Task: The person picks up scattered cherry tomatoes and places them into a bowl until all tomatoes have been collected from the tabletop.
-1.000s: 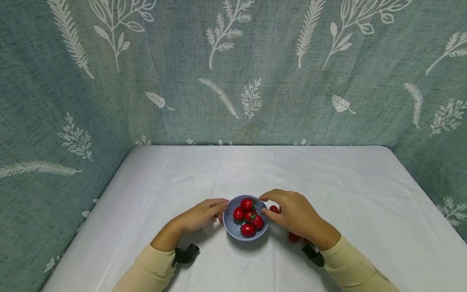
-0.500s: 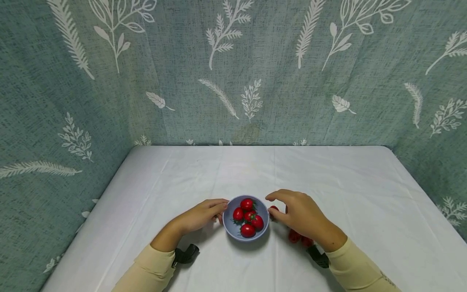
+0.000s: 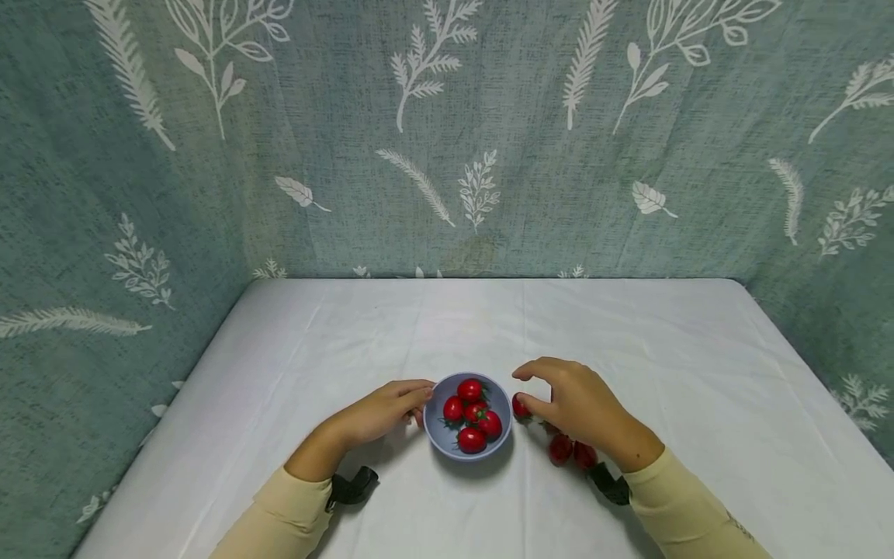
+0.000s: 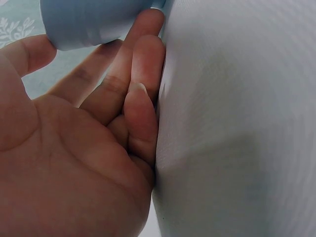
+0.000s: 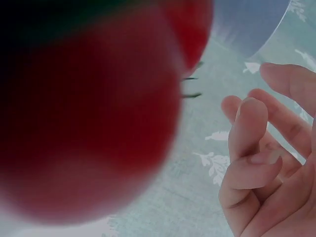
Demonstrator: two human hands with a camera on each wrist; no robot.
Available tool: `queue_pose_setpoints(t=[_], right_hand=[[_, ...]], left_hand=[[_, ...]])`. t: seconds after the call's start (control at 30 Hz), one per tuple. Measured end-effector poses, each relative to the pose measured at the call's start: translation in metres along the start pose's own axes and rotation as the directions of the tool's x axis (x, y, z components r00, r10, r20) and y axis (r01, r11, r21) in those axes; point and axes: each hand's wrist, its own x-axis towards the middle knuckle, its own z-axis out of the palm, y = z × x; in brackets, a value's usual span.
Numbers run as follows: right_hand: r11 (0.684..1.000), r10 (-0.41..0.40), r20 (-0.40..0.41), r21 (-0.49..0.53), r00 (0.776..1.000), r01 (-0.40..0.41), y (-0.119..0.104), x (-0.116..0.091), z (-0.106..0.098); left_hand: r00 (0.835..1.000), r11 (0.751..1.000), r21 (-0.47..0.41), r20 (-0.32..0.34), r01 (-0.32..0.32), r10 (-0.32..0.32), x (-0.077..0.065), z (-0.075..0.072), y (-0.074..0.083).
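A small blue-grey bowl (image 3: 444, 435) stands on the table in the head view, with several red tomatoes (image 3: 471, 440) with green stems inside. My left hand (image 3: 380, 411) holds the bowl's left side; in the left wrist view the thumb (image 4: 37, 53) touches the bowl's wall (image 4: 89, 24) and other fingers lie against its lower part. Just right of the bowl my right hand (image 3: 580, 400) hovers with thumb and index finger spread and nothing held. A loose tomato (image 3: 519, 405) lies by its thumb. More loose tomatoes (image 3: 560, 449) lie under the palm and wrist, partly hidden.
White cloth covers the table (image 3: 349, 326). Green leaf-patterned fabric (image 3: 335, 194) hangs behind and at both sides. Black wrist straps (image 3: 355, 485) with cameras sit on both wrists. In the right wrist view, a blurred tomato (image 5: 98, 128) fills the left side.
My right hand has drawn back from the bowl's rim to the right, its thumb and index finger further apart. More of the loose tomatoes show. The left hand and bowl have stayed put.
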Motion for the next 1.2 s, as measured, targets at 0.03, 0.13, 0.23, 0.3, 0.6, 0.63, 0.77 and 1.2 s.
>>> queue_pose_setpoints(t=[0.03, 0.13, 0.23, 0.3, 0.6, 0.63, 0.77, 1.2], right_hand=[[1.000, 0.005, 0.010, 0.005, 1.000, -0.005, 0.001, 0.000, 0.000], [1.000, 0.011, 0.035, 0.016, 0.999, -0.012, 0.002, 0.001, 0.002], [1.000, 0.012, 0.057, 0.009, 0.998, -0.012, 0.003, 0.002, 0.003], [1.000, 0.010, 0.066, 0.000, 0.998, -0.010, 0.004, 0.003, 0.004], [0.999, 0.047, 0.102, -0.022, 0.994, -0.045, 0.010, 0.001, 0.008], [0.999, 0.051, 0.107, -0.021, 0.993, -0.049, 0.010, 0.001, 0.010], [0.998, 0.063, 0.125, -0.023, 0.990, -0.061, 0.010, 0.001, 0.012], [0.995, 0.093, 0.170, -0.037, 0.981, -0.088, 0.010, 0.003, 0.013]], left_hand=[[1.000, 1.000, 0.001, 0.001, -0.007, 0.007, 0.000, 0.000, 0.000], [1.000, 1.000, 0.002, 0.000, -0.013, 0.013, -0.001, -0.001, 0.000], [1.000, 1.000, 0.003, -0.005, -0.017, 0.017, -0.002, -0.001, 0.000], [1.000, 1.000, 0.007, -0.013, -0.013, 0.013, -0.002, -0.001, 0.000], [1.000, 1.000, 0.007, -0.003, -0.029, 0.029, 0.001, 0.000, -0.001], [1.000, 1.000, 0.009, -0.003, -0.030, 0.030, 0.001, 0.000, -0.001], [0.999, 0.999, 0.009, -0.004, -0.032, 0.032, 0.000, 0.000, -0.001], [1.000, 1.000, 0.009, -0.001, -0.030, 0.030, 0.000, -0.001, -0.001]])
